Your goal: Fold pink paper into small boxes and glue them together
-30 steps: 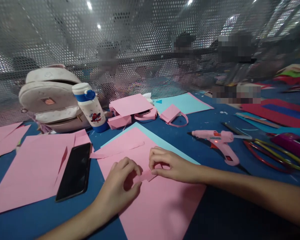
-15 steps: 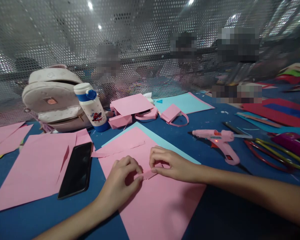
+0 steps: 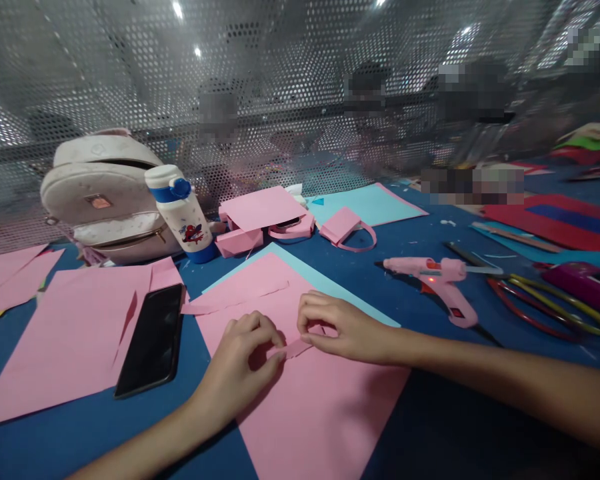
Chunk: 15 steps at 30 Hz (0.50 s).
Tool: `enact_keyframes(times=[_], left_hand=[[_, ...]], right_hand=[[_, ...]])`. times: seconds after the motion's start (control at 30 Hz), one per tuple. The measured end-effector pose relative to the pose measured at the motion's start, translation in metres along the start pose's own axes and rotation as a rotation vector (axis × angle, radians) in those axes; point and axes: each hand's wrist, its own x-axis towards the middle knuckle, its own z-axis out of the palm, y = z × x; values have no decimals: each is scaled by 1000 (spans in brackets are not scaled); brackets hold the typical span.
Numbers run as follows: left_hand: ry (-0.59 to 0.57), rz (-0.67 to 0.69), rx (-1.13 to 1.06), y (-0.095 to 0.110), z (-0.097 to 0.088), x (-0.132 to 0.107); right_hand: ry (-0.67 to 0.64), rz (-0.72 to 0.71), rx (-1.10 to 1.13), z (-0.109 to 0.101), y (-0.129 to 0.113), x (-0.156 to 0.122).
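My left hand (image 3: 240, 367) and my right hand (image 3: 337, 328) meet over a large pink paper sheet (image 3: 310, 407) on the blue table (image 3: 440, 427). Both pinch a small pink paper piece (image 3: 294, 348) between thumb and fingertips, one at each end. The piece lies low, just above the sheet. A torn pink strip (image 3: 235, 300) lies just beyond my hands, and a light blue sheet (image 3: 330, 283) shows under the pink sheet's far edge.
A black phone (image 3: 153, 340) lies on another pink sheet (image 3: 65, 340) to the left. Behind stand a water bottle (image 3: 183, 215), a white backpack (image 3: 105, 193) and folded pink paper pieces (image 3: 265, 220). A pink glue gun (image 3: 437, 283) and coloured rings (image 3: 550, 307) lie right. A perforated metal screen (image 3: 280, 87) closes the back.
My hands stay on the small pink piece with only slight finger shifts; the piece sits a little flatter than a second ago. The view has drifted slightly.
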Motion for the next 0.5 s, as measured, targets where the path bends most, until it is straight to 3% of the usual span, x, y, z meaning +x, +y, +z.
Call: enact_keyframes(times=[0.5], left_hand=[[-5,2,5,0,0,-1]], right_hand=[[50,-39,-114,5,2,-3]])
